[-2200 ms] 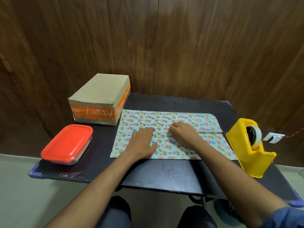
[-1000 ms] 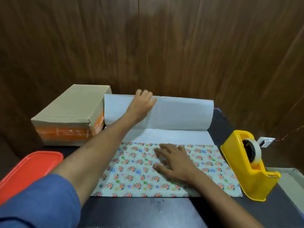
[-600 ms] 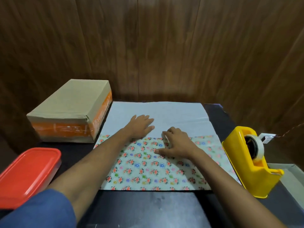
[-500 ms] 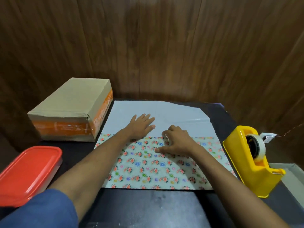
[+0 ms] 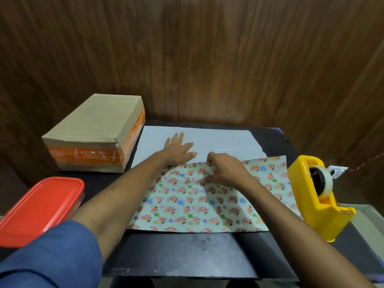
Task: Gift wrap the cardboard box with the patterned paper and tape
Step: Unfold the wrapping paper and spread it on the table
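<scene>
The dark worktop [image 5: 182,254] carried everything. At its centre lay the patterned paper [image 5: 197,202], half unfolded — white underside showing on the far part. The cardboard box [image 5: 93,134] sat just left of the paper, unwrapped; a yellow tape dispenser [image 5: 318,200] stood just right of it. The left hand [image 5: 178,150], fingers straight, pressed the white part flat; the right hand [image 5: 222,171] pinched the printed flap's edge. Opening that flap smoothly — weight kept on the left hand — should avoid creases.
</scene>
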